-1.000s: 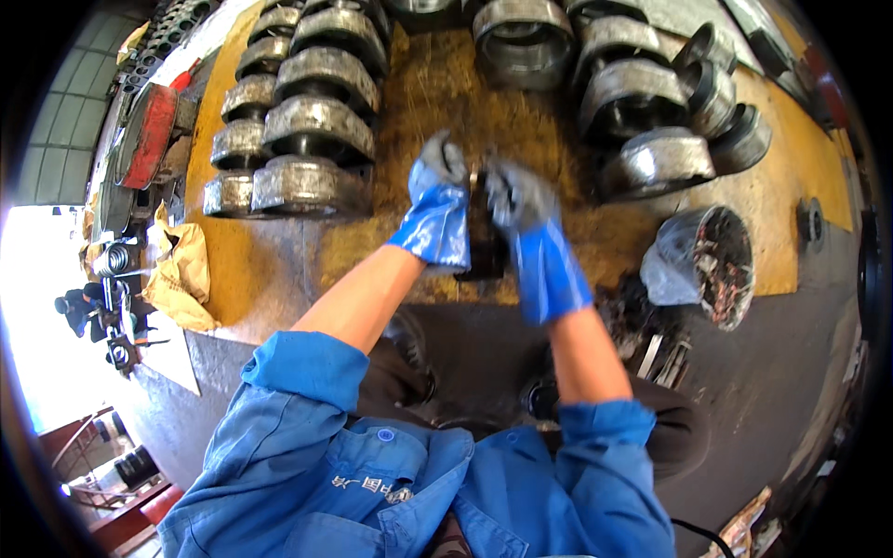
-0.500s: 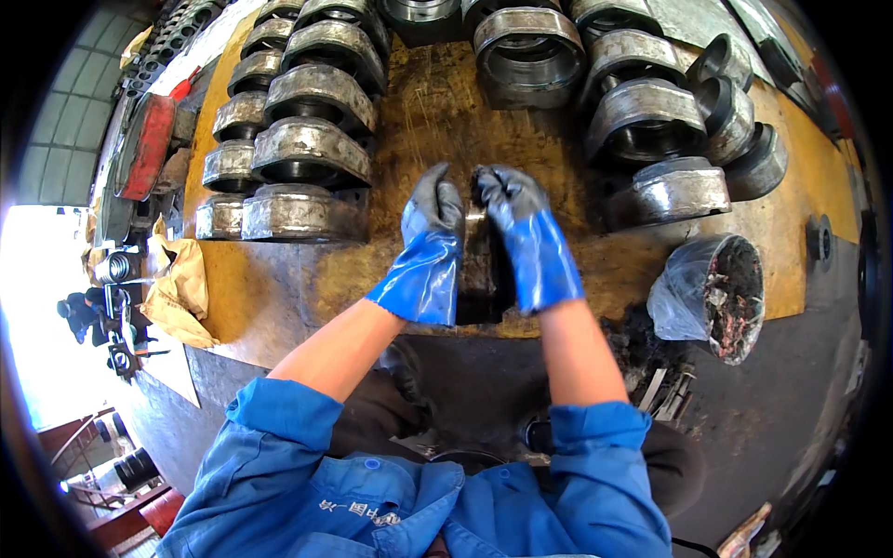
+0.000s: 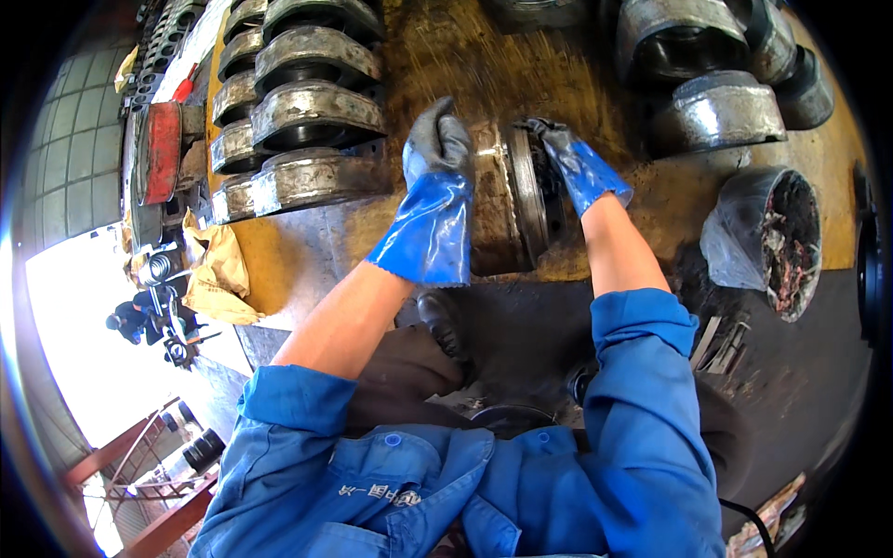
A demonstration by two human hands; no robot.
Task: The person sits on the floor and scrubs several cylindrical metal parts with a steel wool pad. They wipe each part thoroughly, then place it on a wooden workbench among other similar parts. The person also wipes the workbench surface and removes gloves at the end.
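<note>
Holds both bare forearms [image 3: 346,318] out over the near edge of a stained yellow work board [image 3: 456,65], with blue sleeves [image 3: 642,325] rolled back around the elbows. Slants the left forearm up and to the right, almost straight at the wrist. Sets the left hand [image 3: 437,144] nearly upright along the left flank of a thick metal ring [image 3: 498,200], with fingers pointing away from the body, close together and loosely bent (not spread). Cannot tell how firmly pressed there, if at all. Angles the right forearm up and to the left, bends the right hand [image 3: 561,153] inward at the wrist, and points curled fingers leftward at the far end of the ring's grooved right rim. Cannot tell whether pinching that rim or merely touching. Wears gloves [image 3: 423,232] on both hands (dark grey over the fingers, glossy blue at the cuffs). Has the ring on the board between the two hands, close to the near edge. Works among more metal rings [image 3: 316,116], with side-by-side rows to the left, others at the far right, and, nearer on that side, a clear plastic bag [image 3: 730,232] beside tangled scraps [image 3: 791,246].
</note>
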